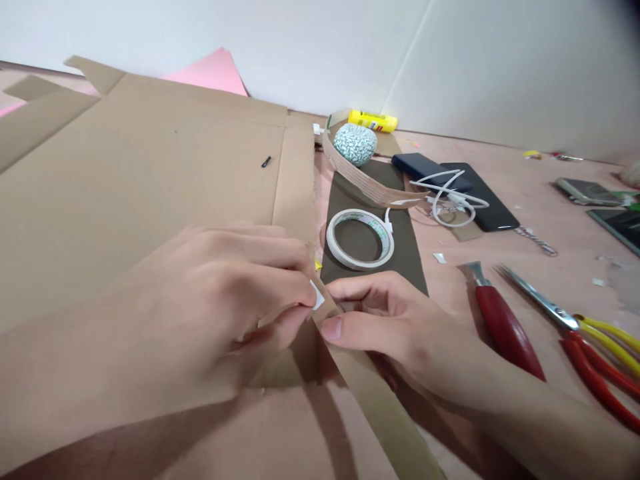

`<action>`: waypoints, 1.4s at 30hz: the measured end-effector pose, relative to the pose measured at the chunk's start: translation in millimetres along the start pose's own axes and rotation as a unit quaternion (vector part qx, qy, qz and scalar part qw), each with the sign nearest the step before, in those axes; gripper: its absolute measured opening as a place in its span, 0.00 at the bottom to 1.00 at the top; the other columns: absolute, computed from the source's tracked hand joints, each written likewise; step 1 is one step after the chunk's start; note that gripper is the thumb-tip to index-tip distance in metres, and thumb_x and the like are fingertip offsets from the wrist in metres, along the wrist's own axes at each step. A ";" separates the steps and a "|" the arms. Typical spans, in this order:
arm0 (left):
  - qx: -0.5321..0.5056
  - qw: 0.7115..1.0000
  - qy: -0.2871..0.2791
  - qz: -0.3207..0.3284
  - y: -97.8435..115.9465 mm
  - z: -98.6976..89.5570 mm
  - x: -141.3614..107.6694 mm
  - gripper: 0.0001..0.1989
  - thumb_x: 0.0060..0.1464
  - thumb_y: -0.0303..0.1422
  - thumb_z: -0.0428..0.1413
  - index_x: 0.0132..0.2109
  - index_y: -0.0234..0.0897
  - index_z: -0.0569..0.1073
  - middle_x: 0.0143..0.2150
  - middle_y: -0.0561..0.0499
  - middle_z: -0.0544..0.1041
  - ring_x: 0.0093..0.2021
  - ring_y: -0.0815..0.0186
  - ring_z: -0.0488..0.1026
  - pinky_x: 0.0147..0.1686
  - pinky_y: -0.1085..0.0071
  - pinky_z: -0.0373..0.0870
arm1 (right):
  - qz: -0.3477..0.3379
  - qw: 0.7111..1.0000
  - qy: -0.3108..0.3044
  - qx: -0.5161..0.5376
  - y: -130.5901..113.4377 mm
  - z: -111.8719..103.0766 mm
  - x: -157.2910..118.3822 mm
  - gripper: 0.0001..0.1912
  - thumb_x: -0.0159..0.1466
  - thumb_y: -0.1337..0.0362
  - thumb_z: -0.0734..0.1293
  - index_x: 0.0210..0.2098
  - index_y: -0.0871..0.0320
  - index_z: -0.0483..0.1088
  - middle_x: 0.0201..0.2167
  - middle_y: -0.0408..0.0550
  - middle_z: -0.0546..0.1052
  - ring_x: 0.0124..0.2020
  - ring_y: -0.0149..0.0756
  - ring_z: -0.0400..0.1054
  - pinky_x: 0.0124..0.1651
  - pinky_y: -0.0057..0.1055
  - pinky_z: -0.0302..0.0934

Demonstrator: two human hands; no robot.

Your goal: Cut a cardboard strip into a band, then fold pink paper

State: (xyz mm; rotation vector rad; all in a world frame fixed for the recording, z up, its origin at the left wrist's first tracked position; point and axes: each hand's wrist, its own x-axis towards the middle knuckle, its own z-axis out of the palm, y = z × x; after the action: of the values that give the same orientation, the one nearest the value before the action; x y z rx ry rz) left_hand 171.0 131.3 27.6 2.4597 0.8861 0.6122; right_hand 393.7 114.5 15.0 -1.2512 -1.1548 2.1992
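- Left hand (215, 293) pinches a small white tape scrap (317, 295) against the edge of a tan cardboard strip (380, 407).
- Right hand (390, 320) grips the strip, close beside the left hand.
- White tape roll (359, 239) lies beyond the strip, on dark brown card (405, 250).

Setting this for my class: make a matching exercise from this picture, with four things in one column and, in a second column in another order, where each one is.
Things:
1. white scrap
2. tape roll
3. cable
4. pink sheet

Places:
A. across the black phone
B. behind the cardboard sheet
C. pinched by the left hand
D. on the dark strip

Pairs: 1-C, 2-D, 3-A, 4-B
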 end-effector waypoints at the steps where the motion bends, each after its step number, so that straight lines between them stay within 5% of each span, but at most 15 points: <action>1: -0.001 1.000 -0.019 0.012 -0.6 -0.2 -0.2 0.16 0.65 0.24 0.51 0.34 0.42 0.79 0.36 0.56 0.78 0.34 0.70 0.71 0.31 0.71 0.62 | -0.001 1.000 0.001 -0.001 0.2 0.2 -0.1 0.14 0.61 0.59 0.76 0.24 0.55 0.71 0.18 0.36 0.63 0.23 0.30 0.60 0.31 0.30 0.59; 5: 0.045 0.998 -0.030 0.044 2.4 1.3 0.8 0.14 0.64 0.20 0.50 0.36 0.39 0.77 0.35 0.56 0.74 0.33 0.68 0.64 0.35 0.66 0.57 | -0.001 1.000 0.005 -0.015 0.4 0.1 0.2 0.14 0.61 0.60 0.75 0.24 0.55 0.69 0.20 0.37 0.65 0.26 0.32 0.65 0.32 0.31 0.61; 11: 0.049 0.998 -0.014 0.045 2.9 8.3 1.1 0.12 0.57 0.16 0.54 0.34 0.39 0.68 0.32 0.59 0.71 0.34 0.69 0.67 0.39 0.66 0.57 | -0.019 0.999 -0.002 -0.033 0.3 0.4 2.0 0.10 0.64 0.62 0.73 0.28 0.56 0.74 0.23 0.40 0.71 0.27 0.32 0.68 0.32 0.30 0.63; 22: 0.017 0.999 0.012 0.045 0.1 12.4 -0.9 0.11 0.53 0.17 0.59 0.34 0.39 0.71 0.32 0.61 0.73 0.31 0.73 0.65 0.37 0.70 0.61 | -0.028 0.998 -0.012 -0.051 8.1 -3.8 2.0 0.06 0.67 0.65 0.69 0.32 0.56 0.75 0.21 0.37 0.65 0.20 0.27 0.56 0.25 0.28 0.52; 30: -0.002 0.998 0.027 0.063 -3.8 6.6 2.2 0.07 0.56 0.22 0.61 0.34 0.39 0.74 0.33 0.60 0.74 0.32 0.75 0.67 0.34 0.76 0.63 | -0.003 0.999 -0.018 -0.044 6.3 -4.0 2.4 0.07 0.65 0.65 0.69 0.29 0.56 0.72 0.19 0.36 0.63 0.18 0.27 0.54 0.20 0.26 0.49; 42: -0.059 0.997 -0.020 0.053 -3.5 2.6 5.6 0.10 0.67 0.26 0.57 0.38 0.43 0.80 0.38 0.59 0.79 0.35 0.75 0.74 0.32 0.78 0.67 | 0.018 1.000 -0.012 0.003 3.7 -4.8 1.4 0.09 0.61 0.60 0.74 0.27 0.56 0.75 0.21 0.40 0.72 0.23 0.31 0.67 0.28 0.29 0.61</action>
State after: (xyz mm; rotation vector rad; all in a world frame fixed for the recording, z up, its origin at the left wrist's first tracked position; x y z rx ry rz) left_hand 174.7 136.8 25.1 2.4143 0.6866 0.6300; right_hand 397.3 115.5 10.0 -1.2556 -1.1425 2.2477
